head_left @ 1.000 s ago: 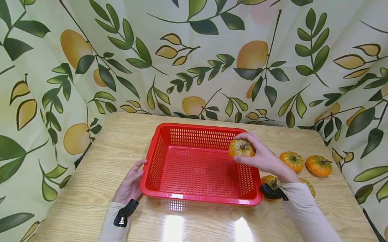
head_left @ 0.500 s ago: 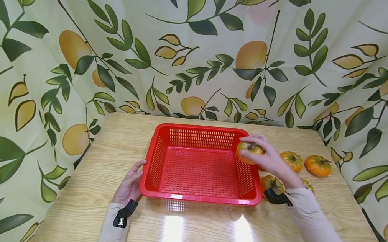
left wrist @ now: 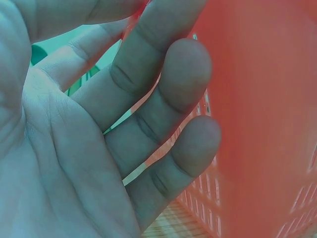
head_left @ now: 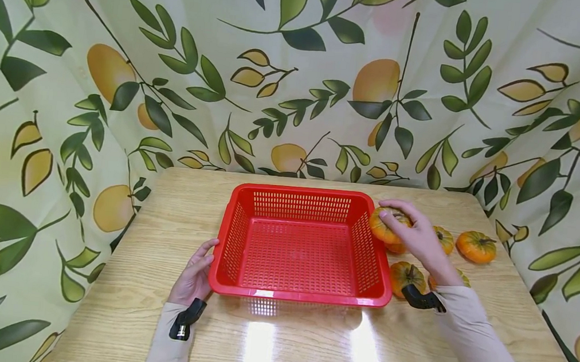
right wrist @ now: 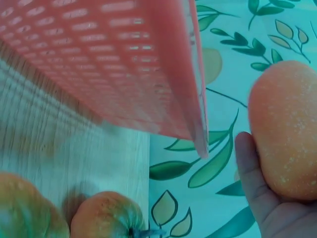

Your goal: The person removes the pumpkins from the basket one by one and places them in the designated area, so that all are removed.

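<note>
My right hand (head_left: 421, 237) grips a small orange-and-green pumpkin (head_left: 379, 230) above the right rim of the red plastic basket (head_left: 292, 295). In the right wrist view, the held pumpkin (right wrist: 287, 134) is at the right, with a finger against its lower left side and the basket wall (right wrist: 114, 64) to its left. My left hand (head_left: 193, 276) touches the basket's left edge. Seen from the left wrist, its loosely bent fingers (left wrist: 185, 74) lie by the basket's outer wall (left wrist: 262, 124). The basket's floor shows nothing on it.
Several more pumpkins are on the wooden table (head_left: 306, 349) right of the basket: one pumpkin (head_left: 476, 247) farthest right, another (head_left: 406, 276) beside the basket's front corner, others partly hidden by my right hand and wrist. A leaf-patterned curtain (head_left: 298, 90) surrounds the table's back and sides.
My right hand has carried the pumpkin rightward, from over the basket's inside to over its right rim. The left hand and basket have stayed in place.
</note>
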The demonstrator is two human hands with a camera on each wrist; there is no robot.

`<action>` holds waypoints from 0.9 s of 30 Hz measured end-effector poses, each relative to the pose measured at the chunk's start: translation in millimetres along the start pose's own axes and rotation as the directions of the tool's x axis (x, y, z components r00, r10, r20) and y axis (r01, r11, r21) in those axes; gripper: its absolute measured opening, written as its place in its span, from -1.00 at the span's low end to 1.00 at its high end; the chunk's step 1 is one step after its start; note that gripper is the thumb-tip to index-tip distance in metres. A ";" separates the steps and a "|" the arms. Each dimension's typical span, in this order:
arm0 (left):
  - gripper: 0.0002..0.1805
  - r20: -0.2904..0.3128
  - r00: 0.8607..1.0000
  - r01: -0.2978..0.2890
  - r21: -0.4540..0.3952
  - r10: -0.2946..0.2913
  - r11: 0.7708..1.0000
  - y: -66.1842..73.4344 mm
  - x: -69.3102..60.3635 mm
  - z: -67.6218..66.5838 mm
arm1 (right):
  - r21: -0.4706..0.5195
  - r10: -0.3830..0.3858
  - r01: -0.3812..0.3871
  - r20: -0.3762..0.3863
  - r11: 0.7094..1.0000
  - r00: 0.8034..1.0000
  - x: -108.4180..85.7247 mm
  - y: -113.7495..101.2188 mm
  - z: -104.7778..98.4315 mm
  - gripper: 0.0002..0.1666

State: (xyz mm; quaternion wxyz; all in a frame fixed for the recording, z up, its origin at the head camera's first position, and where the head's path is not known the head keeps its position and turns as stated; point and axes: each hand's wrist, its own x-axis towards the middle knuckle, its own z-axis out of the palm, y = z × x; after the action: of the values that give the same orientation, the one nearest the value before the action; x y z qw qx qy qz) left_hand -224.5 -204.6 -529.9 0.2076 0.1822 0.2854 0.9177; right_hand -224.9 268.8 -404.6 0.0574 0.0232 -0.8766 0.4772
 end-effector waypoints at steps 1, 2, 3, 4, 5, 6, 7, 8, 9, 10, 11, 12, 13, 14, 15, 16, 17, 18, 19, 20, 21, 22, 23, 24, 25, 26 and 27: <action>-0.56 -0.005 1.000 -0.001 0.004 0.001 1.000 0.1 -0.1 0.2 | -0.002 0.006 -0.006 -0.014 1.000 1.000 -0.6 0.2 -1.5 -0.46; -0.56 -0.010 1.000 -0.002 0.008 0.002 1.000 0.1 -0.3 0.2 | -0.002 0.008 -0.008 -0.030 1.000 1.000 -1.4 0.8 -3.1 -0.46; -0.56 -0.014 1.000 -0.002 0.012 0.002 1.000 0.1 -0.4 0.0 | 0.003 0.010 -0.010 -0.047 1.000 0.999 -2.1 1.4 -4.4 -0.46; -0.56 -0.014 1.000 -0.002 0.018 0.002 1.000 0.2 -0.7 -0.3 | 0.008 0.014 -0.014 -0.063 1.000 0.998 -2.7 2.2 -6.0 -0.47; -0.57 -0.017 1.000 -0.004 0.017 0.004 1.000 0.2 -0.8 -0.6 | 0.016 0.013 -0.011 -0.079 1.000 0.997 -3.3 3.0 -7.8 -0.47; -0.56 -0.013 1.000 -0.003 0.022 0.003 1.000 0.3 -0.8 -0.7 | 0.017 0.006 -0.005 -0.091 1.000 0.996 -4.0 4.2 -9.6 -0.48; -0.56 -0.007 1.000 -0.001 0.027 0.002 1.000 0.3 -0.9 -0.9 | 0.022 0.005 -0.003 -0.101 1.000 0.995 -5.0 5.0 -11.6 -0.48; -0.56 -0.003 1.000 0.000 0.029 0.000 1.000 0.3 -0.9 -1.0 | 0.026 0.004 -0.001 -0.108 1.000 0.994 -6.1 5.8 -13.8 -0.48; -0.56 0.000 1.000 0.001 0.033 -0.001 0.999 0.4 -0.9 -1.0 | 0.030 0.010 -0.007 -0.110 1.000 0.994 -7.4 6.6 -16.1 -0.48; -0.56 0.003 1.000 0.003 0.036 -0.003 0.999 0.4 -0.9 -0.9 | 0.026 0.017 -0.014 -0.112 1.000 0.994 -8.9 7.3 -18.7 -0.47; -0.56 0.002 1.000 0.004 0.036 -0.004 0.999 0.5 -0.8 -0.7 | 0.021 0.024 -0.022 -0.115 1.000 0.993 -10.6 8.0 -21.5 -0.47; -0.56 0.004 1.000 0.006 0.041 -0.006 0.999 0.5 -0.8 -0.2 | 0.014 0.035 -0.034 -0.114 0.999 0.993 -12.5 8.4 -24.1 -0.46; -0.57 0.000 1.000 0.006 0.040 -0.006 0.999 0.4 -0.9 0.0 | 0.009 0.049 -0.048 -0.115 0.999 0.992 -14.5 8.9 -26.9 -0.45; -0.57 -0.003 1.000 0.006 0.040 -0.006 0.999 0.4 -0.8 0.4 | 0.005 0.059 -0.059 -0.117 0.998 0.991 -16.5 9.7 -29.9 -0.44; -0.57 -0.006 1.000 0.007 0.039 -0.007 0.999 0.3 -0.8 0.9 | 0.004 0.074 -0.074 -0.119 0.997 0.990 -18.5 10.8 -32.9 -0.44; -0.57 -0.007 1.000 0.007 0.037 -0.007 0.999 0.3 -0.7 1.1 | 0.001 0.080 -0.081 -0.128 0.997 0.989 -20.2 11.9 -35.9 -0.43; -0.57 -0.007 1.000 0.007 0.034 -0.007 0.999 0.2 -0.4 1.3 | 0.001 0.086 -0.087 -0.139 0.996 0.986 -22.0 13.2 -38.9 -0.43; -0.57 -0.004 1.000 0.006 0.031 -0.006 0.999 0.1 -0.2 1.3 | 0.002 0.087 -0.087 -0.151 0.996 0.985 -23.8 14.8 -41.9 -0.43; -0.56 0.002 1.000 0.005 0.028 -0.005 1.000 0.0 0.1 1.1 | 0.004 0.082 -0.083 -0.167 0.997 0.983 -25.5 16.8 -45.0 -0.44; -0.56 0.010 1.000 0.006 0.026 -0.006 1.000 0.1 0.4 0.9 | 0.004 0.081 -0.082 -0.182 0.997 0.980 -27.4 18.7 -48.1 -0.45; -0.55 0.022 1.000 0.004 0.020 -0.004 1.000 0.0 0.7 0.4 | 0.008 0.071 -0.071 -0.198 0.997 0.978 -29.1 21.1 -51.2 -0.46; -0.55 0.033 0.999 0.002 0.015 -0.003 1.000 0.0 1.0 -0.1 | 0.008 0.067 -0.067 -0.213 0.998 0.975 -31.0 23.3 -54.4 -0.47; -0.54 0.043 0.999 0.001 0.010 -0.002 1.000 0.0 1.2 -0.4 | 0.008 0.060 -0.059 -0.228 0.998 0.972 -32.6 25.6 -57.4 -0.48; -0.53 0.051 0.999 0.000 0.009 -0.001 1.000 0.1 1.3 -0.6 | 0.013 0.058 -0.057 -0.240 0.998 0.969 -34.3 27.9 -60.5 -0.49; -0.52 0.058 0.998 0.000 0.005 0.000 1.000 0.3 1.4 -0.6 | 0.020 0.064 -0.061 -0.249 0.998 0.966 -35.9 29.8 -63.4 -0.49; -0.52 0.062 0.998 -0.001 0.001 0.001 1.000 0.5 1.3 -0.5 | 0.026 0.075 -0.071 -0.256 0.997 0.964 -37.5 31.5 -66.1 -0.49; -0.51 0.065 0.998 -0.004 0.001 0.004 1.000 0.6 1.3 -0.3 | 0.031 0.082 -0.077 -0.262 0.997 0.961 -38.8 33.4 -68.8 -0.49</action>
State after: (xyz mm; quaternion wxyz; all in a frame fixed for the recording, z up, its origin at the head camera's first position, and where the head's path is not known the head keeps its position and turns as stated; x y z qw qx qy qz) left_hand -225.9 -204.6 -529.5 0.2147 0.2125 0.2785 0.9117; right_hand -184.1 344.2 -400.2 0.1539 -0.0751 -0.8564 0.4870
